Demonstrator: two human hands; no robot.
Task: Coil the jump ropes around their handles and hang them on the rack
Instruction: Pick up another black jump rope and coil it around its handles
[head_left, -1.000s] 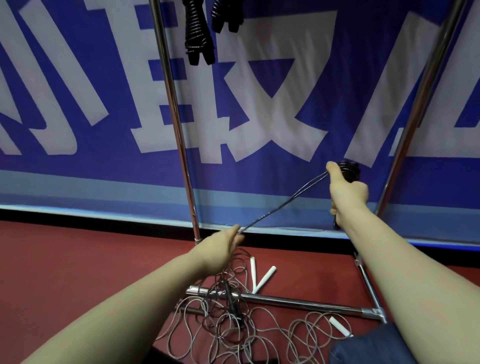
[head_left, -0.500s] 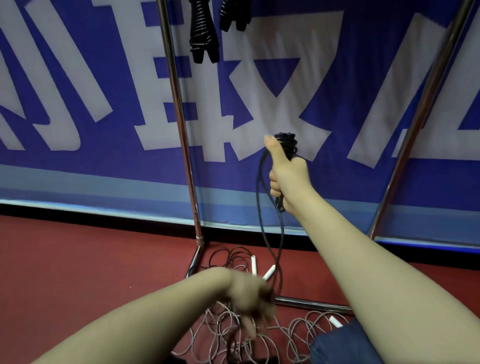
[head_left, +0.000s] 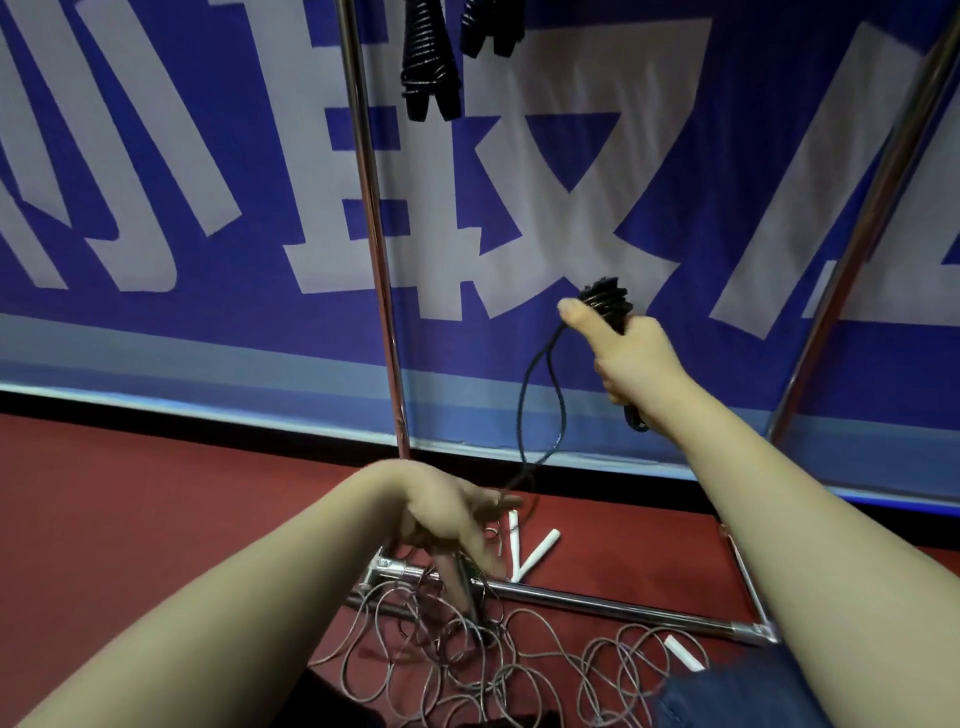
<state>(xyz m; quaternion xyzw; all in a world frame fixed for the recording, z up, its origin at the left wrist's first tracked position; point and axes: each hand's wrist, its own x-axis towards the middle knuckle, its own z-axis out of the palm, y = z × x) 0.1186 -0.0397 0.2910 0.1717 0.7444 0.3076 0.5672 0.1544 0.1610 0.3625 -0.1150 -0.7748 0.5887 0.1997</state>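
A blue banner with pale lettering (head_left: 156, 338) hangs behind a red floor (head_left: 156, 493) and a chrome tube rack (head_left: 374, 208). Your right hand (head_left: 641, 358) is curled tight round the handles of the black jump rope (head_left: 605, 299), held up between the rack's posts. The rope's slack loop droops to your blurred left hand (head_left: 447, 519); I cannot tell whether that hand is holding it.

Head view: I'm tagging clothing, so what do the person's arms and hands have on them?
No sleeves show on either arm. The left hand and right hand carry no glove, watch or ring that I can see, though the left is blurred.
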